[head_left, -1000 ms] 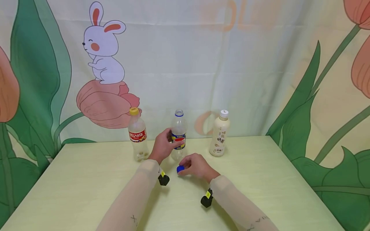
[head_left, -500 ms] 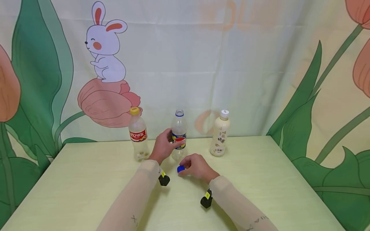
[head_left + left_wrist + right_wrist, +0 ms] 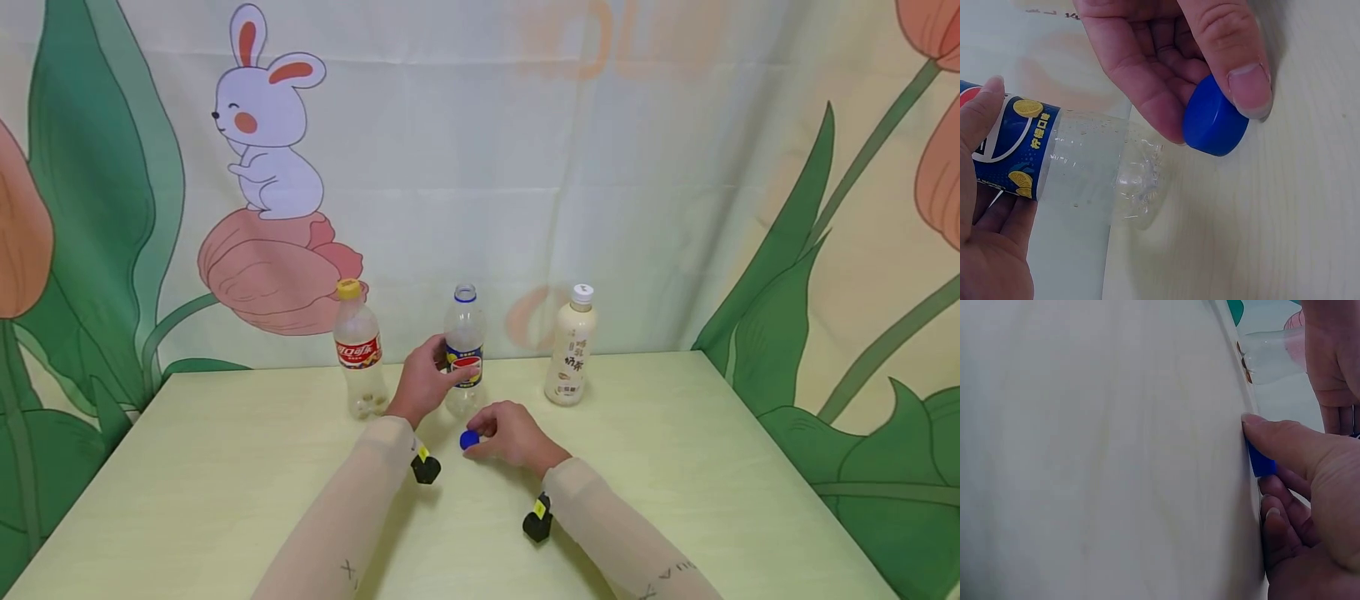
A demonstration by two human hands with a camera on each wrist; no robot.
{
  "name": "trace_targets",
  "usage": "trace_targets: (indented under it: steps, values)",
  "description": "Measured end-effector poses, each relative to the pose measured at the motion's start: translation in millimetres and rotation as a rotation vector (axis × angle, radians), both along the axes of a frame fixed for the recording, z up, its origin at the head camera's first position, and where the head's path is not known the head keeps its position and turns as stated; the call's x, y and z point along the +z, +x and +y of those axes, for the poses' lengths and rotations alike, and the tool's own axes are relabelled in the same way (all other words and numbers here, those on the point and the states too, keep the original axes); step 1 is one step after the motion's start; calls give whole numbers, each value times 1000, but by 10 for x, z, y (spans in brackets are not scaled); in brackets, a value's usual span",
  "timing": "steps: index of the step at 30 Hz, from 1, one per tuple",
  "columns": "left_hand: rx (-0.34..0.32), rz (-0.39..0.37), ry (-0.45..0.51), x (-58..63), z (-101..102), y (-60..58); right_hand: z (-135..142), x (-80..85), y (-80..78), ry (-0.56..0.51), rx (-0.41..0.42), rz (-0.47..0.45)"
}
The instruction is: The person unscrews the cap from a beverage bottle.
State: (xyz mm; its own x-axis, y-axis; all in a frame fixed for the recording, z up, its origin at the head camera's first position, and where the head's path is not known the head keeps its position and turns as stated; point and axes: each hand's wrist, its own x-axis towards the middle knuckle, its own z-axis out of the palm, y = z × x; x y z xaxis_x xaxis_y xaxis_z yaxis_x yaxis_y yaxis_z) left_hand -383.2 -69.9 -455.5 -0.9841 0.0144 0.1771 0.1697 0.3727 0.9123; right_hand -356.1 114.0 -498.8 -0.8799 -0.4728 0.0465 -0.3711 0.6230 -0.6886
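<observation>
Clear bottle (image 3: 463, 354), long axis vertical, open mouth (image 3: 465, 292) upward

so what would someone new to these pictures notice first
Probably the big white rabbit on the backdrop, sitting on a pink flower at the upper left of the head view. Next, the bright blue cap pinched by the right hand, in front of the open bottle gripped by the left hand. A yellow-capped bottle stands to its left, a white-capped one to its right.
</observation>
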Motion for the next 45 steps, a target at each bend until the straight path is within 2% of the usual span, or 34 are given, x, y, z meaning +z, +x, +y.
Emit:
trace_targets:
  steps: [7, 18, 28, 32, 36, 41, 45]
  values:
    - [-16, 8, 7, -8, -13, -8, 9, -4, -7, 14, -19, -7]
    - [-54, 9, 2, -93, -85, -4, 0, 9, 20, 8, -33, -13]
    - [-44, -4, -39, -175, -205, 46, 67, 22, -3, -66, -47, -64]
    - [-30, -27, -62, -179, -233, 109, 155, 19, -24, -122, -102, -84]
    - [-11, -40, -55, -163, -242, 206, 244, 80, -18, -203, -154, -58]
    - [34, -42, -63, -163, -242, 346, 321, 230, 52, -266, -179, 7]
    - [54, -43, -51, -164, -215, 464, 376, 369, 147, -303, -203, 25]
